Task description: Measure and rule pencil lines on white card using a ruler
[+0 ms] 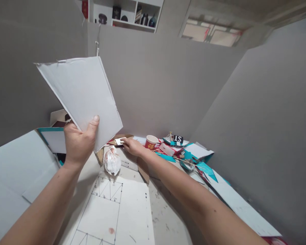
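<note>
My left hand [80, 141] grips a white cardboard sheet [84, 92] by its lower left edge, thumb lying on the face. The sheet is held up and tilted, and its top edge looks torn. Reaching to the back of the table, my right hand [132, 146] has its fingers closed at the edge of a small white piece [120, 141]. That piece is over brown cardboard [126, 136]. Between the hands stands a crumpled white bundle [112, 161] with reddish stains. Below it lies a white sheet [104, 217] with a black truss-like line drawing.
A red paper cup [151, 142] stands behind my right forearm. Teal and white cardboard scraps [188, 154] and thin sticks pile up along the right. White panels [15, 180] lie at the left. A grey wall [163, 81] closes the back, with a shelf [132, 25] above.
</note>
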`<state>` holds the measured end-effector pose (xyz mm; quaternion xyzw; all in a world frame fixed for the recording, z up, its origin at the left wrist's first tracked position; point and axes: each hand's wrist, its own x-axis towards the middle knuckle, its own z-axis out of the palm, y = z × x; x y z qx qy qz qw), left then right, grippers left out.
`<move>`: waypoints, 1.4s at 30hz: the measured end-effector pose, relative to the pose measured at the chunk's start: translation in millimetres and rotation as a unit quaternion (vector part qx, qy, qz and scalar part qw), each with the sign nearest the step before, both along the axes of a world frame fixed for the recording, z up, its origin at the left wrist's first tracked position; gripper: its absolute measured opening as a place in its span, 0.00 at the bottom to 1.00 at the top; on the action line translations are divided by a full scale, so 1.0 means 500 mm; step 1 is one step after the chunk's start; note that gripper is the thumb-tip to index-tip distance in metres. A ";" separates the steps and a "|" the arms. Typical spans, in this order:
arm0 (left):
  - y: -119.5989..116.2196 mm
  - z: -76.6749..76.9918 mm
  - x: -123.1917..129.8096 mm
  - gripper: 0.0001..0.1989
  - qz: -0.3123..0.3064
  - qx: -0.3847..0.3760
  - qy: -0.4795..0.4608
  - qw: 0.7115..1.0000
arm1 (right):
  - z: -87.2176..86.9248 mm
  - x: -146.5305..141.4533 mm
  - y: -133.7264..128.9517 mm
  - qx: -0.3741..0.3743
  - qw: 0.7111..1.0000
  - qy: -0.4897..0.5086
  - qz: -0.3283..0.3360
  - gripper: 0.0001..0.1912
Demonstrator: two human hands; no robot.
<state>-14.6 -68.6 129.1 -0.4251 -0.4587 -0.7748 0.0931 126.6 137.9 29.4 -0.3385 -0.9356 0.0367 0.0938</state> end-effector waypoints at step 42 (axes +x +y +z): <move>-0.015 0.013 0.004 0.07 -0.015 0.008 -0.006 1.000 | -0.027 -0.004 -0.026 -0.472 0.791 0.316 -0.226 0.18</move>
